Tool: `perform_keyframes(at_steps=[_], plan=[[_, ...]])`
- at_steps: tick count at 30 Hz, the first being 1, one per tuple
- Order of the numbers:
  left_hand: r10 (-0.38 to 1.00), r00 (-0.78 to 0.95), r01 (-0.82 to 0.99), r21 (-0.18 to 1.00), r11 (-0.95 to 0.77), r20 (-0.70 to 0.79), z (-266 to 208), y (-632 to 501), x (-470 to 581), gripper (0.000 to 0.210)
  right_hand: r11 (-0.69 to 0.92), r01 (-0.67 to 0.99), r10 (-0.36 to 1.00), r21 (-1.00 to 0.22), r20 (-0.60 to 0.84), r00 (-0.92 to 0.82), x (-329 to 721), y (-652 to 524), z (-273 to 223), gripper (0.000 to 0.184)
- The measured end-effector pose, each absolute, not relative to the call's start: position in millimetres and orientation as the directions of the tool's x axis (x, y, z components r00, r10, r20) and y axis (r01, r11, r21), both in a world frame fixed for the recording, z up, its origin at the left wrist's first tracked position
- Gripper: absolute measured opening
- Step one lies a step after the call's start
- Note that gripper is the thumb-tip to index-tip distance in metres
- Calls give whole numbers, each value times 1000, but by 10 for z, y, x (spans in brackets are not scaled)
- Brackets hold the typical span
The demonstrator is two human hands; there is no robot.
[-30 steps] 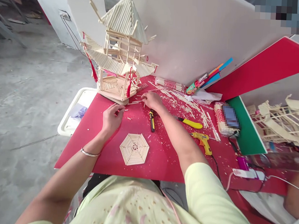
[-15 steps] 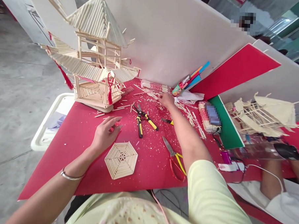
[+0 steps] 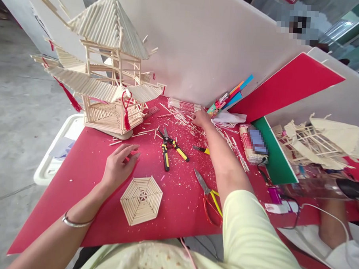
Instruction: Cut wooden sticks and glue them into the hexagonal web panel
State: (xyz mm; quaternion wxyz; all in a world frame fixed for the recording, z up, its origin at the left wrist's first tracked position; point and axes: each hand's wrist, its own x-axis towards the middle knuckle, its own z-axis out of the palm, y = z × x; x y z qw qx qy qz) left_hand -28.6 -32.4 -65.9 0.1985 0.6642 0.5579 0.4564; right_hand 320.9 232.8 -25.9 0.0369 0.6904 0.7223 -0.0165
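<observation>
My left hand (image 3: pixel 120 165) hovers over the red tabletop, fingers loosely bent and apart, holding nothing. Just below and right of it lies a flat hexagonal panel (image 3: pixel 142 200) made of thin wooden sticks. At the back of the table my right hand (image 3: pixel 201 119) reaches into a scatter of loose wooden sticks (image 3: pixel 180 118). Its fingertips are drawn together at the sticks; what they pinch, if anything, is too small to make out. Between the hands are yellow-and-black pliers (image 3: pixel 168 144) with open handles. A stick-built pagoda model (image 3: pixel 110 80) with red tassels stands at the left.
Red-and-yellow-handled pliers (image 3: pixel 209 193) lie near my right forearm, beside another black-and-yellow tool (image 3: pixel 201 149). Behind are a pen cup (image 3: pixel 213 109) and a white partition (image 3: pixel 186 47). Packed sticks under a phone (image 3: pixel 258 140) sit by a green board (image 3: pixel 274 154). Another person's stick model (image 3: pixel 319 140) stands right.
The view has shifted slightly, so the pagoda and panel appear farther left. My right hand stays at the loose sticks, and my left hand keeps its bent-finger pose.
</observation>
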Motion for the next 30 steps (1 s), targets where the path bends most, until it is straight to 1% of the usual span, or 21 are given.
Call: perform_keyframes(at_steps=[3,5,7,8,10,11,13,14,16,17,18,19,21,23,25,27,28,30], plan=[[916,-35,557,768,-315,400,-664,-322,-303,22,68,997,994,42,-83,-65,3176,2257,-223,18],[910,-33,552,767,-328,413,-674,-317,-317,21,69,997,996,41,-67,-66,3155,2179,-137,16],[902,-33,540,767,-346,430,-680,-317,-323,21,65,997,997,38,-44,-63,3140,2070,10,27],[899,-36,534,769,-353,437,-676,-322,-322,21,74,997,997,6,-7,-74,3129,1998,104,32],[892,-51,522,773,-359,449,-646,-340,-313,21,126,987,987,-104,110,-114,3079,1808,313,34],[890,-66,516,779,-357,452,-620,-352,-307,20,183,962,970,-202,198,-143,3032,1686,418,29],[884,-95,495,792,-356,457,-557,-376,-299,19,281,906,938,-316,288,-191,2878,1386,603,22],[887,-106,471,808,-353,449,-527,-385,-297,18,383,808,907,-449,351,-234,2768,1210,674,21],[920,-91,370,871,-323,380,-484,-397,-298,17,470,702,880,-535,345,-326,2483,827,757,18],[947,-54,259,920,-294,318,-475,-404,-298,18,520,591,850,-617,306,-428,2314,631,767,16],[973,6,114,967,-230,230,-473,-414,-298,24,536,488,816,-689,275,-508,2135,444,755,14],[984,78,-4,987,-162,162,-475,-427,-296,31,536,403,788,-742,267,-555,1954,275,724,13],[975,203,-152,987,-56,86,-484,-465,-294,34,532,349,734,-771,216,-644,1626,18,619,11],[967,247,-209,978,-10,62,-484,-507,-306,30,558,355,717,-750,220,-662,1408,-123,487,11],[975,215,-259,966,5,52,-472,-541,-337,29,593,401,746,-698,290,-599,1340,-193,353,17],[988,146,-332,943,9,42,-457,-559,-381,26,571,460,799,-681,332,-501,1400,-254,218,24],[993,116,-364,931,11,33,-452,-563,-401,24,533,477,828,-699,316,-463,1458,-295,148,27],[995,95,-401,916,26,13,-458,-564,-422,24,431,469,876,-771,233,-423,1582,-395,2,27]])
